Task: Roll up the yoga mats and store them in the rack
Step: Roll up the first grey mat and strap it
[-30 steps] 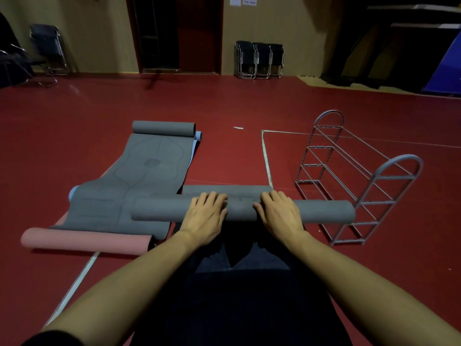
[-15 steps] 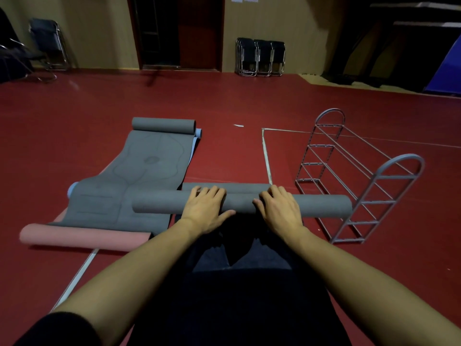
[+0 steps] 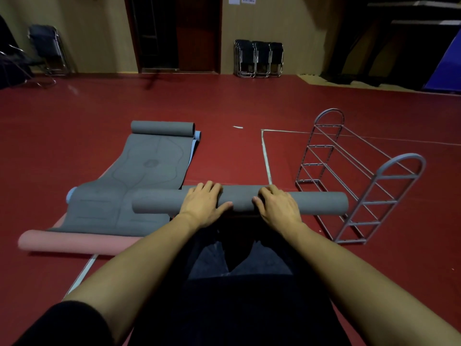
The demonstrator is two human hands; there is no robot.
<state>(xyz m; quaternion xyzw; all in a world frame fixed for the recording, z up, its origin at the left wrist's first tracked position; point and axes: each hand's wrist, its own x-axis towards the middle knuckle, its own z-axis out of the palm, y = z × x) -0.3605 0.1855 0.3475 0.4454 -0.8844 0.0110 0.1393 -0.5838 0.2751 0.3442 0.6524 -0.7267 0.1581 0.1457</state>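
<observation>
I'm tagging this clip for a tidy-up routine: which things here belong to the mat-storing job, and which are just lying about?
Part of the job:
- grey rolled mat, under left hand and right hand
- grey unrolled mat, far end curled
- pink mat
- blue mat, only edges showing
- metal rack, no mats in it

Just lying about:
- folded chairs by the wall
- chair at far left

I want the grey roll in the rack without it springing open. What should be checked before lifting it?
1. Both hands on the rolled grey foam yoga mat: ok; left hand and right hand rest on top.
2. Mat fully rolled: not ok; a flat strip remains beyond the roll.
3. Grey metal wire rack has free shelves: ok.
4. Roll's ends even: cannot tell.
5. Firm grip for lifting: not ok; fingers lie over the top.
</observation>
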